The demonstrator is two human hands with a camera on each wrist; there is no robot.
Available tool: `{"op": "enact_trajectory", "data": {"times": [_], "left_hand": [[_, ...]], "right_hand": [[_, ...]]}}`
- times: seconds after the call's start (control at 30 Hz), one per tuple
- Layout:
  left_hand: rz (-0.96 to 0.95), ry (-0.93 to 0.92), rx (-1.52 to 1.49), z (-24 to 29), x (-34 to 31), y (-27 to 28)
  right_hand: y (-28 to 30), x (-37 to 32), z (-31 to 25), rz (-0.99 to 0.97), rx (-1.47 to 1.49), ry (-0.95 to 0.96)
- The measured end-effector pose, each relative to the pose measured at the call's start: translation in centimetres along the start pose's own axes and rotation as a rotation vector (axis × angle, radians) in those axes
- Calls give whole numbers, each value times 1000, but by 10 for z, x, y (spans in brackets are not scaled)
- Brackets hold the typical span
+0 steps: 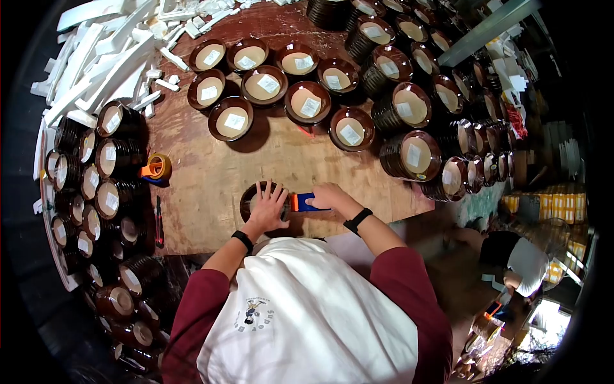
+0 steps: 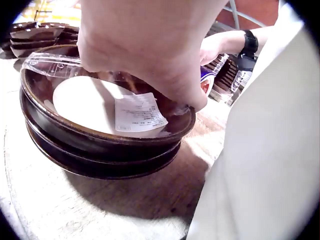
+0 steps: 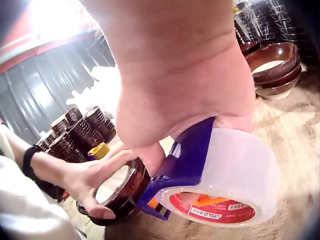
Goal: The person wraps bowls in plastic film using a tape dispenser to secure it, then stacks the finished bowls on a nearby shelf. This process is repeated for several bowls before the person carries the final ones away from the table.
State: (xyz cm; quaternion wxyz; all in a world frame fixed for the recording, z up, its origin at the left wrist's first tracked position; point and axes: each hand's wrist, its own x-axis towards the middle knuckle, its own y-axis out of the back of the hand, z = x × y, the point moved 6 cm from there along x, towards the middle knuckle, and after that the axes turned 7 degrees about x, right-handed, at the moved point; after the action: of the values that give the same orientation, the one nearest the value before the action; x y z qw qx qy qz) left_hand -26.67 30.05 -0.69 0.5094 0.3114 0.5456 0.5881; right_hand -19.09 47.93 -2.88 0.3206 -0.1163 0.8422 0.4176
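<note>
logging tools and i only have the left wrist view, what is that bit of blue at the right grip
Observer: The right grip holds a blue tape dispenser loaded with a wide whitish tape roll.
Operator: ok is there another dispenser anywhere
Observer: Yes, an orange-and-blue dispenser lies on the left side of the table, beside the stacked bowls.
Operator: anything sharp near it
Observer: What looks like a red-and-black utility knife lies at the table's left edge, nearer the person than that second dispenser.
</note>
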Motion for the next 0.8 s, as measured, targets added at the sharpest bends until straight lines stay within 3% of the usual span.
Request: {"op": "enact_trajectory", "data": {"times": [0.3, 0.53, 0.63, 0.73, 0.8], "left_hand": [[9, 9, -12, 3, 4, 0], [-8, 15, 54, 12, 14, -2], [-25, 17, 59, 14, 16, -7], [-43, 8, 73, 16, 16, -10], [-48, -1, 79, 15, 18, -11]], "right_hand": [[17, -25, 30, -95, 49, 10], [-11, -19, 17, 55, 134, -27], [-12, -21, -2, 27, -14, -43], [-17, -8, 11, 196, 136, 57], [-9, -11, 19, 197, 199, -25]]}}
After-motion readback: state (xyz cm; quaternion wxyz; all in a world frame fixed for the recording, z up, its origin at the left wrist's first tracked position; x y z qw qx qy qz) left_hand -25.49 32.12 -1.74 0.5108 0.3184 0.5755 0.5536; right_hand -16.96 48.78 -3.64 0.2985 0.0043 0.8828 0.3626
